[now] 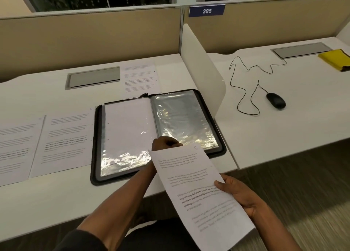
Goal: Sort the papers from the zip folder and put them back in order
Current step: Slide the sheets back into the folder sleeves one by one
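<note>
Your left forearm runs up from 7 o'clock toward centre, and your left hand (164,143) pinches the top edge of the printed sheet (197,190), fingers curled over it right at the near edge of the zip folder (157,131). Your right hand (238,194) comes in from 5 o'clock and grips the sheet's right edge, thumb on the printed face, fingers behind. Hands are apart, both clamped on the same sheet, one at its far end and one midway down its side. The sheet hangs tilted off the desk (56,197) edge toward you, with a handwritten "5" in its top corner. The folder lies open flat at centre, just beyond your left hand: the left sleeve holds a white page, the right sleeve looks clear and glossy. Two more printed pages (43,143) lie side by side on the desk at 9 o'clock, just beside the folder's left edge. Another page (140,78) sits at 12 o'clock behind the folder. Past the divider (202,69), at 2 o'clock, there's a wired mouse (276,100), well apart from everything.
</note>
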Action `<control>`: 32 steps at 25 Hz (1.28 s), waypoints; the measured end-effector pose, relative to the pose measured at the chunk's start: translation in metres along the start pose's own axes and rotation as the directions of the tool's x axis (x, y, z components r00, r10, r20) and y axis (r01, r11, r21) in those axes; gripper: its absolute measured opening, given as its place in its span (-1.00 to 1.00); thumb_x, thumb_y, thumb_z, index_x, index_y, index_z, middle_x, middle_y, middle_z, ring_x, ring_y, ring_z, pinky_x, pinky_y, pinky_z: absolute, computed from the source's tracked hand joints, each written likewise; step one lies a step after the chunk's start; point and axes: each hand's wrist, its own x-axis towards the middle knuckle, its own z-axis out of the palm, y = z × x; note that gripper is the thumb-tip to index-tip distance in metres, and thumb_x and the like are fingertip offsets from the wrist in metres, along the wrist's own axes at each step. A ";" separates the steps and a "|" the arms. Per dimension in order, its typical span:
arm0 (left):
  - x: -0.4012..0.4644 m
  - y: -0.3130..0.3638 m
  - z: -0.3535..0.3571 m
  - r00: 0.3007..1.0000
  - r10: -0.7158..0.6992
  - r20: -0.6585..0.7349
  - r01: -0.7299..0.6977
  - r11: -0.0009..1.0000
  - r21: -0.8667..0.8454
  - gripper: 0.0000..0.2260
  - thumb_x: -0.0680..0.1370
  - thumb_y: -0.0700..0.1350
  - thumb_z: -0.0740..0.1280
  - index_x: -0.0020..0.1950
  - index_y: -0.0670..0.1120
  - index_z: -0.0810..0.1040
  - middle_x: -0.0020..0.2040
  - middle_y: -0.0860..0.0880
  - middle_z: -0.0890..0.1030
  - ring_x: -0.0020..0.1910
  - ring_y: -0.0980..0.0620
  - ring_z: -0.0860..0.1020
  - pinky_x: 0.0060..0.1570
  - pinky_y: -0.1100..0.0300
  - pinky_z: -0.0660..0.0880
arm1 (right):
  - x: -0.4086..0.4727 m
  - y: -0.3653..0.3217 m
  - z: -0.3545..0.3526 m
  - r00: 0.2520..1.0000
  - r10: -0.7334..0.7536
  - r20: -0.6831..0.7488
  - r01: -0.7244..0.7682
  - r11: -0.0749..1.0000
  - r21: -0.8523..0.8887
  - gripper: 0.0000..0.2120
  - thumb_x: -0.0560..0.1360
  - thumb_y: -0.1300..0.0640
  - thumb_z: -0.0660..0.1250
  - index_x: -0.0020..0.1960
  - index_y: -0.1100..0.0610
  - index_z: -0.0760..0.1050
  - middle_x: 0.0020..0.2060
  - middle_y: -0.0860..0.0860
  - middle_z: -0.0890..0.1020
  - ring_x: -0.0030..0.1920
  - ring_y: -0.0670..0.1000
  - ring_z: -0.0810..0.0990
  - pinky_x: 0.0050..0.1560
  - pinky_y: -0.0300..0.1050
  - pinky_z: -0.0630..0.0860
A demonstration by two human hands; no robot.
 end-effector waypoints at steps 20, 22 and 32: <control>0.014 -0.008 -0.021 0.968 -0.013 0.250 -0.013 0.995 0.102 -0.84 0.45 -0.30 0.49 -0.11 -0.05 0.75 -0.16 0.09 0.73 -0.14 0.20 0.68 -0.10 0.30 0.60 | -0.017 -0.048 -0.044 0.949 -0.020 -0.313 -0.037 0.984 -0.176 -0.58 0.51 0.27 0.37 0.36 0.23 0.46 0.16 0.32 0.65 0.19 0.39 0.61 0.32 0.38 0.44; 0.016 -0.006 -0.020 0.969 -0.008 0.247 -0.024 0.992 0.126 -0.82 0.47 -0.29 0.42 -0.08 -0.04 0.76 -0.13 0.11 0.73 -0.12 0.24 0.66 -0.10 0.41 0.53 | -0.018 -0.046 -0.045 0.945 -0.020 -0.327 -0.038 0.985 -0.169 -0.61 0.53 0.29 0.35 0.34 0.23 0.47 0.14 0.32 0.65 0.18 0.39 0.61 0.31 0.37 0.46; -0.004 -0.018 0.008 0.893 0.419 0.164 -0.437 0.719 0.540 -0.89 0.49 -0.06 0.42 -0.01 0.04 0.69 -0.05 0.09 0.69 -0.09 0.08 0.61 -0.01 0.07 0.53 | -0.016 -0.035 -0.034 0.963 -0.047 -0.266 0.015 0.993 -0.120 -0.60 0.52 0.25 0.34 0.35 0.19 0.47 0.15 0.30 0.66 0.10 0.32 0.66 0.04 0.18 0.66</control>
